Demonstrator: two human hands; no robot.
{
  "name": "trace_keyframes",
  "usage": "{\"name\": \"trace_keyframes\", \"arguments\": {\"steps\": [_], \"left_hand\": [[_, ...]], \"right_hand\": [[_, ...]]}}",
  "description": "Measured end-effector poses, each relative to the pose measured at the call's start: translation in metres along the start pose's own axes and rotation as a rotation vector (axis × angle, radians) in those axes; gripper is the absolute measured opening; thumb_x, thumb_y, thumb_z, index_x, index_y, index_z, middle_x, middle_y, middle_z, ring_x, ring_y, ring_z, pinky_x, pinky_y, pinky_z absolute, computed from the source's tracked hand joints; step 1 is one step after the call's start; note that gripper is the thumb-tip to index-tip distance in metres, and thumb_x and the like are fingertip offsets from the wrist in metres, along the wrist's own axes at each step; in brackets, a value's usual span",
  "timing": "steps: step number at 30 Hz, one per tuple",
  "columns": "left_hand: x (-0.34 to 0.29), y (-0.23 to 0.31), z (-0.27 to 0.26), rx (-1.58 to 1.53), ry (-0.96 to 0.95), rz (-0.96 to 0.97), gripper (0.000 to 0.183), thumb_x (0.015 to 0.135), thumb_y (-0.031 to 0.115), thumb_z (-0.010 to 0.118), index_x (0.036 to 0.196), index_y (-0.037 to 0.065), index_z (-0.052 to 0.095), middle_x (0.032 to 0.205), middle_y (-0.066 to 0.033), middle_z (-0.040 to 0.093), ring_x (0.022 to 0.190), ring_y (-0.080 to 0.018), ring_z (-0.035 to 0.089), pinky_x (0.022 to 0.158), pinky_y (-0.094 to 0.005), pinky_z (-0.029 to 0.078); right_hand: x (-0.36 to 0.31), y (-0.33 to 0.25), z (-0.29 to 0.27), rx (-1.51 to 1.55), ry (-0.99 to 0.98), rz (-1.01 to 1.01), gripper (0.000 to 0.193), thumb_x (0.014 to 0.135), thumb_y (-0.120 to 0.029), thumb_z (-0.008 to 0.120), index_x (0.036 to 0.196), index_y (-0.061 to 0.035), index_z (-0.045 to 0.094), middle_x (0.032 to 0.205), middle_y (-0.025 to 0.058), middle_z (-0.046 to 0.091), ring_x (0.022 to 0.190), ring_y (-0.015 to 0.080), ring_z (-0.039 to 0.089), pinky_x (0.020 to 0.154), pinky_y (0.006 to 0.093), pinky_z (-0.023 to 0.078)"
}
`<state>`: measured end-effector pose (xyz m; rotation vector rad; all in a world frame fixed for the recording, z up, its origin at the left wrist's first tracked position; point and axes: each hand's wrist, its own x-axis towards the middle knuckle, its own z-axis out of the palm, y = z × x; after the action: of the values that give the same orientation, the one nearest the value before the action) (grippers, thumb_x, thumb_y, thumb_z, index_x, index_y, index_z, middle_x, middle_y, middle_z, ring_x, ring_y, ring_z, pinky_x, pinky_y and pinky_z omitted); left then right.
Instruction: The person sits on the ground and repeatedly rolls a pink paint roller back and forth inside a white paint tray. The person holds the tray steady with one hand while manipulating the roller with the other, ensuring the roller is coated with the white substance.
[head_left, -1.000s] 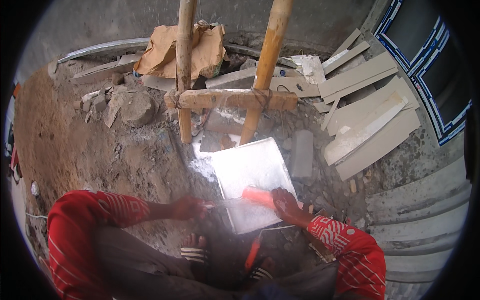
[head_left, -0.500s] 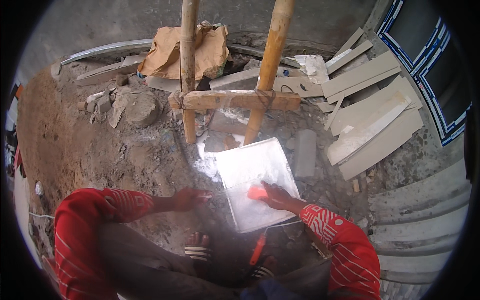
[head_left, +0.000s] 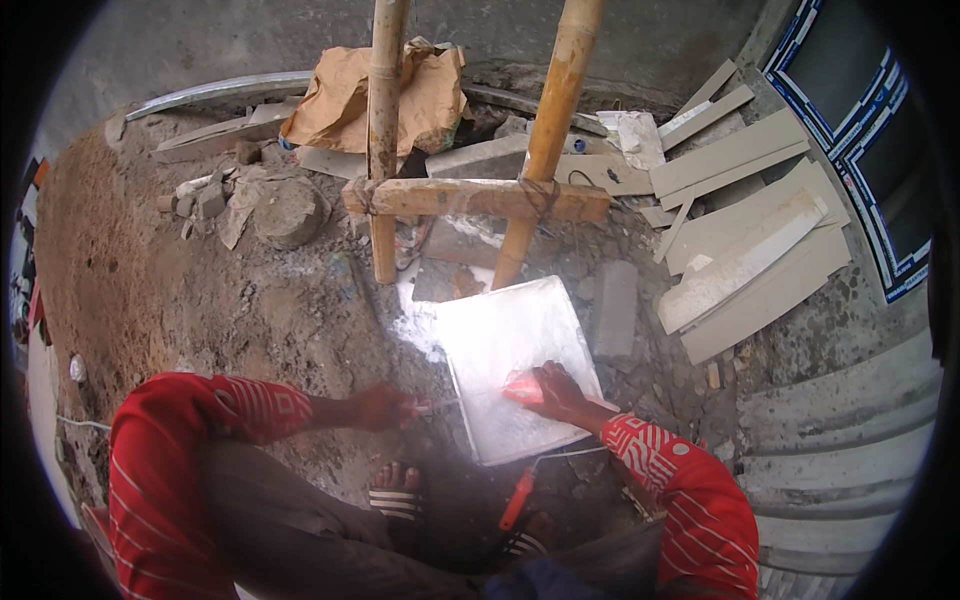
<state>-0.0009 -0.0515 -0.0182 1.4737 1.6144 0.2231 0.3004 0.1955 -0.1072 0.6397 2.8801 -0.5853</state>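
Observation:
In front of me on the ground lies a square white panel (head_left: pixel 520 320) with a raised rim, dusted with white powder. My right hand (head_left: pixel 560 392) is closed around a red, block-like thing (head_left: pixel 522 387) over the panel's lower middle; its kind is not clear. My left hand (head_left: pixel 380 407), smeared by motion, is closed on a thin-shafted tool (head_left: pixel 432 406) left of the panel. The shaft points toward the panel, and its far end is blurred. Below the panel lies a tool with an orange-red handle (head_left: pixel 516 500) and a bent pale rod, untouched by either hand.
Two bamboo poles (head_left: pixel 545 130) joined by a wooden crossbar (head_left: pixel 480 199) stand just beyond the panel. White powder (head_left: pixel 418 325) is spilled beside it. Board offcuts (head_left: pixel 745 260) lie to the right, with corrugated sheets (head_left: pixel 840 440) nearer. A crumpled brown paper bag (head_left: pixel 345 105) lies at the back.
My left hand and its tool have drawn slightly down, with the shaft shifted off the panel's middle. My right hand has moved a little right with the red thing. The view has shifted slightly.

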Motion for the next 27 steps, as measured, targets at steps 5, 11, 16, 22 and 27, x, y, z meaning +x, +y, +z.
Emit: {"name": "trace_keyframes", "arguments": {"steps": [5,11,16,22,27], "left_hand": [[-0.004,-0.015,0.005,-0.025,0.054,0.064,0.034,0.1,0.03,0.051,0.126,0.012,0.062,0.078,-0.006,0.072,0.076,-0.0213,0.07,0.074,-0.0352,0.053],[0.004,-0.011,-0.001,-0.091,0.039,0.052,0.036,0.1,0.031,0.051,0.131,0.013,0.059,0.08,-0.0069,0.071,0.076,-0.0192,0.07,0.076,-0.0337,0.053],[-0.002,-0.026,0.016,-0.063,-0.06,0.025,0.041,0.1,0.032,0.052,0.138,0.015,0.053,0.085,-0.0079,0.071,0.078,-0.0137,0.07,0.08,-0.032,0.053],[0.002,-0.004,0.008,-0.077,-0.092,-0.035,0.041,0.101,0.033,0.051,0.138,0.015,0.052,0.087,-0.0076,0.071,0.08,-0.0134,0.07,0.08,-0.0306,0.053],[-0.013,-0.004,0.006,-0.113,-0.05,-0.015,0.04,0.101,0.031,0.051,0.136,0.013,0.054,0.083,-0.0079,0.071,0.076,-0.0164,0.069,0.076,-0.0314,0.052]], "right_hand": [[-0.001,-0.011,-0.019,0.075,-0.07,0.025,0.069,0.074,-0.036,0.078,0.124,0.002,0.048,0.112,0.0242,0.056,0.104,0.0427,0.058,0.089,0.0483,0.049],[-0.002,-0.024,-0.041,0.064,-0.176,0.16,0.071,0.072,-0.034,0.078,0.126,-0.0015,0.045,0.106,0.0233,0.063,0.103,0.0448,0.058,0.089,0.05,0.048],[-0.002,-0.036,-0.052,0.0,-0.103,0.041,0.068,0.073,-0.034,0.075,0.125,0.001,0.047,0.107,0.0251,0.065,0.109,0.045,0.056,0.095,0.0516,0.043],[-0.009,0.025,0.011,-0.001,0.036,-0.14,0.077,0.073,-0.035,0.074,0.129,0.0087,0.044,0.103,0.0263,0.066,0.104,0.043,0.06,0.095,0.0485,0.045],[-0.027,0.008,-0.042,-0.007,-0.364,0.074,0.081,0.077,-0.031,0.073,0.137,0.0081,0.036,0.115,0.0329,0.059,0.108,0.0425,0.058,0.089,0.0499,0.048]]}}
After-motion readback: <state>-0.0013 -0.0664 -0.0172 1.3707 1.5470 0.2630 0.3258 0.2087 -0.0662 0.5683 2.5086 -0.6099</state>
